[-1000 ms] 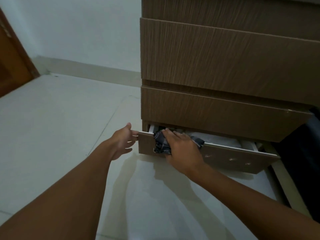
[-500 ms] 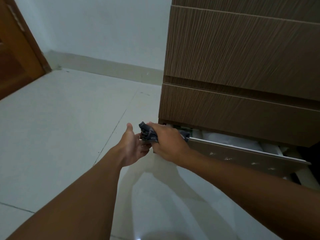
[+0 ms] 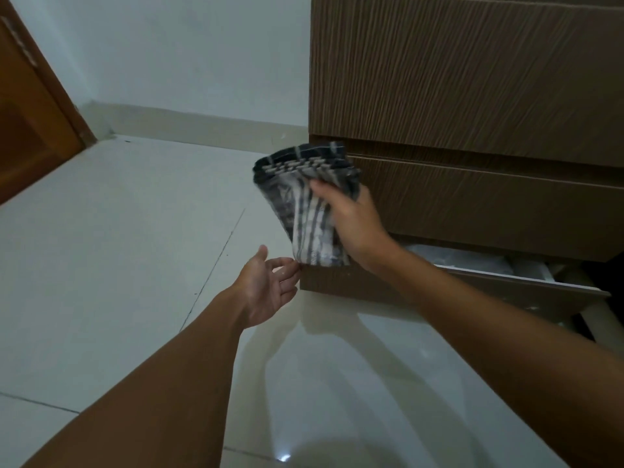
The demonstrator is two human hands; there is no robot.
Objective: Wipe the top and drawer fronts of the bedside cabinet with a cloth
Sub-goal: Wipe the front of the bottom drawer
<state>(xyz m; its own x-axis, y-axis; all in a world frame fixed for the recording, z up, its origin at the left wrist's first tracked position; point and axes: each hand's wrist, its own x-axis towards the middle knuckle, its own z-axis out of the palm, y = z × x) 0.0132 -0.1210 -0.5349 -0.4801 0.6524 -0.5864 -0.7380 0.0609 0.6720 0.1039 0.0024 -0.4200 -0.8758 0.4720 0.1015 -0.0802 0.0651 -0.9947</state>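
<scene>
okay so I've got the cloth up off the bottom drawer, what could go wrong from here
The brown wood-grain bottom drawer stands pulled out with white contents showing; a knee or arm could knock it. The dark checked cloth hangs loosely from the right hand, with the open left hand below, so it might slip onto the glossy white floor tiles.

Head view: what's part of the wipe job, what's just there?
Job: cloth in right hand; left hand open below it; cabinet; open bottom drawer.
Just there: door; floor; white stuff in drawer.
</scene>
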